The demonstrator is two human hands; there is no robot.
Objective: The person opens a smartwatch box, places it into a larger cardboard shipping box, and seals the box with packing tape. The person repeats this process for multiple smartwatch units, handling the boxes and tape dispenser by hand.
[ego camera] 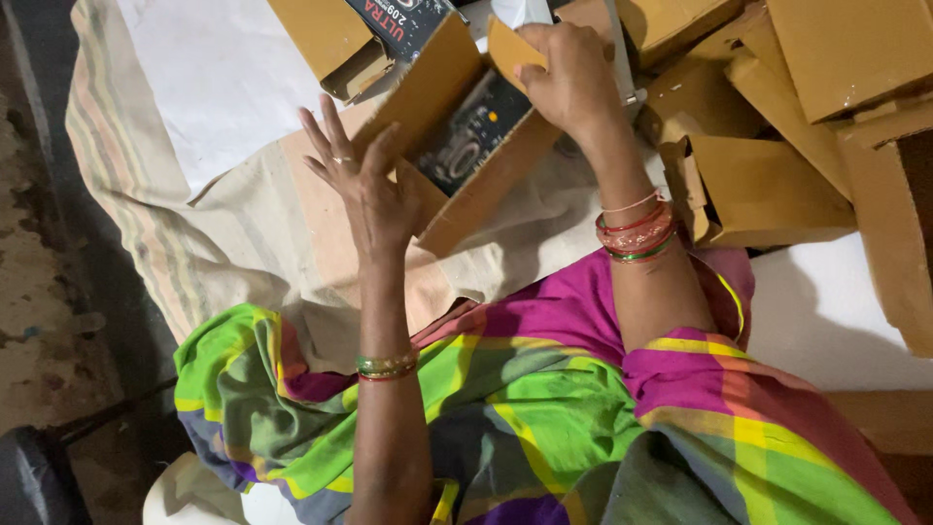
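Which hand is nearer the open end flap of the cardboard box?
Right. The right hand grips the flap at the far end of the open box; the left hand presses flat against the box's near side.

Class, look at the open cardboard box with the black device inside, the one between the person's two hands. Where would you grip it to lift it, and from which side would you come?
Grip the open cardboard box by its two long side walls, coming from above, probably best. It lies tilted with its open face up and the black device exposed, so the walls are free. The left hand already rests on the near wall; the right hand holds the end flap, which would likely bend.
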